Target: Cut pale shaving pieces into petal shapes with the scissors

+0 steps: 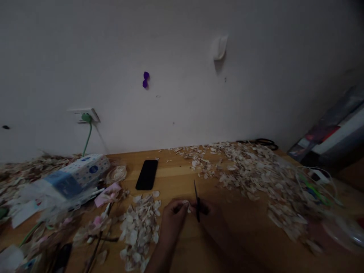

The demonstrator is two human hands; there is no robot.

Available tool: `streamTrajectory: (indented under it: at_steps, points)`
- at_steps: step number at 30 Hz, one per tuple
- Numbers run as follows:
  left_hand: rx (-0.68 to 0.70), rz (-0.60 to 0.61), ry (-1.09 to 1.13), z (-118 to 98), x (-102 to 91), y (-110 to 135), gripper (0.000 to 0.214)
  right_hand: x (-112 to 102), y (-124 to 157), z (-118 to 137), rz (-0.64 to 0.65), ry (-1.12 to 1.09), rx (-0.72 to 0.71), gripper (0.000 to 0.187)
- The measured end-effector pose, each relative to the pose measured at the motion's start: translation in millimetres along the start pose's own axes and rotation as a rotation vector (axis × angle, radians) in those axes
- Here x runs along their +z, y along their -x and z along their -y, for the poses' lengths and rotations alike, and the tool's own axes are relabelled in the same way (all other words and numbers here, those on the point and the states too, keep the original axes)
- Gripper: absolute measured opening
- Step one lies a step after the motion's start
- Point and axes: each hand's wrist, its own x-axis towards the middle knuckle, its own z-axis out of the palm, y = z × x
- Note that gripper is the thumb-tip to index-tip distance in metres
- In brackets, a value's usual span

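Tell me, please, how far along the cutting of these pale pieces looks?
Done: a neat pile of pale pieces lies beside the left hand. In hand: that hand pinches one small piece, while the right hand holds dark scissors. Left: a wide scatter of scraps covers the table.

Wooden table (176,178) under pale scattered flakes (256,170), black phone (146,174), tissue box (85,168).

right hand (207,212) lost in shadow, tissue box (76,176) blurred, forearms cut off below
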Motion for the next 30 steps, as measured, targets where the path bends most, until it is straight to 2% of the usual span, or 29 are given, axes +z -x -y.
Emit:
streamTrajectory:
  at_steps: [5, 7, 10, 13, 20, 30]
  points:
    - [-0.129, 0.004, 0.261, 11, 5.9, 1, 0.02, -2, -1, -3, 0.019, 0.019, 0.013, 0.029]
    - [-0.182, -0.09, 0.392, 14, 7.8, 0, 0.02, -1, 2, -4, -0.005, 0.061, -0.012, 0.023]
    - [-0.252, -0.298, 0.676, 15, 9.7, -2, 0.021, 3, 10, -5, 0.006, 0.174, -0.029, 0.022]
    - [-0.249, -0.413, 0.885, 11, 11.6, -4, 0.026, 8, 20, -2, 0.04, 0.285, -0.005, 0.017]
    - [-0.218, -0.407, 0.859, 0, 16.1, 3, 0.032, 12, 26, 5, 0.061, 0.507, -0.005, 0.015]
    - [-0.229, -0.445, 0.899, -5, 19.0, 5, 0.028, 8, 25, 4, 0.104, 0.51, -0.032, 0.016]
